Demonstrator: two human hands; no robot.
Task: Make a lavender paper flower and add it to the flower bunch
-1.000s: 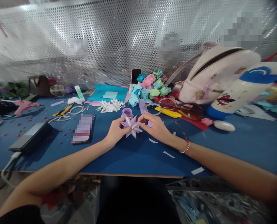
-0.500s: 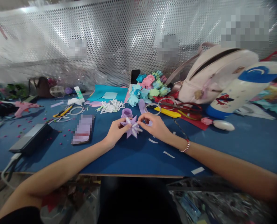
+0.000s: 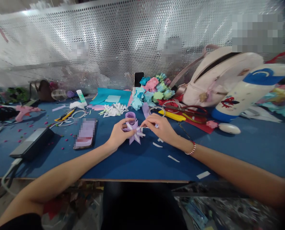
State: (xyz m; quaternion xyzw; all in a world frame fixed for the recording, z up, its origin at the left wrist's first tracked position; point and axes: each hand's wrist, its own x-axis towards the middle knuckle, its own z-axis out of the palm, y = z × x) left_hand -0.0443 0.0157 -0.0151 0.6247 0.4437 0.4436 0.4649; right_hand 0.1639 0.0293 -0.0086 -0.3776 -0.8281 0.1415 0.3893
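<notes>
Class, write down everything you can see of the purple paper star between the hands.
The purple paper star is pale lilac, folded from paper, with several sharp points fanning outward, some faces whiter. It sits low over the blue table; whether it rests there is unclear. The left hand grips its left side; the right hand pinches an upper right point with its fingers.

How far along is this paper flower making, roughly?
Done: a pile of pastel paper flowers sits by the back wall. In hand: the left hand holds a spiky purple flower while the right hand pinches one point. Left, likely: teal paper sheets and a purple roll lie unused.
</notes>
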